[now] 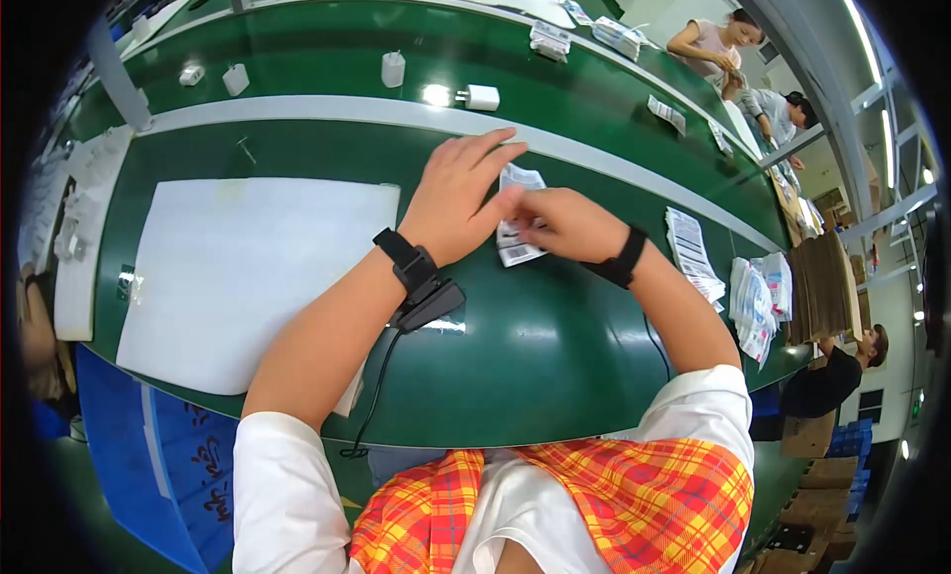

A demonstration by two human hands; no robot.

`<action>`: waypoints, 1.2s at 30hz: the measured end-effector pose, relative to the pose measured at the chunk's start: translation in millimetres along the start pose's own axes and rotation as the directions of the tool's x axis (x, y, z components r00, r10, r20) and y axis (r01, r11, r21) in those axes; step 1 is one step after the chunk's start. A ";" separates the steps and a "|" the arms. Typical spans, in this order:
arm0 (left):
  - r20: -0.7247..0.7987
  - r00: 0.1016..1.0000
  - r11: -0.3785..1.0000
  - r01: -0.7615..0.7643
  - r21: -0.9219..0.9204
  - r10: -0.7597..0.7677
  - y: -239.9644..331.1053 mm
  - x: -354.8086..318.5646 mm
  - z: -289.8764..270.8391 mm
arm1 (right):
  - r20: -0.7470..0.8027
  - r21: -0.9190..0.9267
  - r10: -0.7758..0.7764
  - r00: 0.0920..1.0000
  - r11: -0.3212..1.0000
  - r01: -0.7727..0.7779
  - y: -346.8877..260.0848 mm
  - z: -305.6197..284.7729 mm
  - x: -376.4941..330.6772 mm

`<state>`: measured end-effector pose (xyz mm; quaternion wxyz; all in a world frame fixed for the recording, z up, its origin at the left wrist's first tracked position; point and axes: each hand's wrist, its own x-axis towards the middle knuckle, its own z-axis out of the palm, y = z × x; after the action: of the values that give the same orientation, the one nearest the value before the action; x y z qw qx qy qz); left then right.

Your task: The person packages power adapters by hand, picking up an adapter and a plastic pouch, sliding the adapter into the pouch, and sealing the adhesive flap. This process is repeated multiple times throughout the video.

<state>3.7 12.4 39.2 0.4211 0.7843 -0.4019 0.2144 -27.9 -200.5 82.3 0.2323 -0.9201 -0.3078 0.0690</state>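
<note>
Your left hand [458, 203] lies flat with fingers spread on the little paper strip [517, 217], your right hand [573, 225] pinches its near end, both touching it, mid green surface [535, 346].

Factory packing/assembly line, not a home or office. Long green workbench [555, 356] with a pale divider strip [327, 110] running its length, like a conveyor lane. Small white plug-type adapters [482, 98] spaced along the far lane. Stacks of printed label sheets [690, 252] and bagged packets [758, 297] at the bench edge, white foam mat [248, 277] at the station. Flat cardboard stock [822, 287] piled to the right, blue crates [847, 440] on the floor. Other workers [718, 44] stand along the same line under strip lighting [857, 24].
</note>
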 end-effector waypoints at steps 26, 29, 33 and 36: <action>0.498 0.839 0.932 0.028 0.361 -0.218 1.3 -17.1 8.4 | 0.464 0.297 -0.001 0.886 0.942 -0.155 -15.7 -35.2 -59.2; 0.413 0.906 0.921 -0.082 0.382 -0.091 2.3 -15.5 3.7 | 0.107 0.424 0.099 0.989 0.895 -0.135 18.6 -48.5 -4.3; 0.488 0.841 0.886 -0.022 0.462 -0.234 1.0 -6.5 9.2 | -0.284 0.173 0.186 0.940 0.975 -0.141 93.3 -38.5 91.7; 0.438 0.842 0.887 0.096 0.453 -0.314 7.5 -0.2 7.5 | -0.403 0.150 0.467 0.787 0.882 -0.447 134.1 -12.8 145.5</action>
<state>-2.5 3.8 38.5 0.1479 0.9228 -0.3539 0.0369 163.8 -212.5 32.9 0.2917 -0.9536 -0.0158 -0.0730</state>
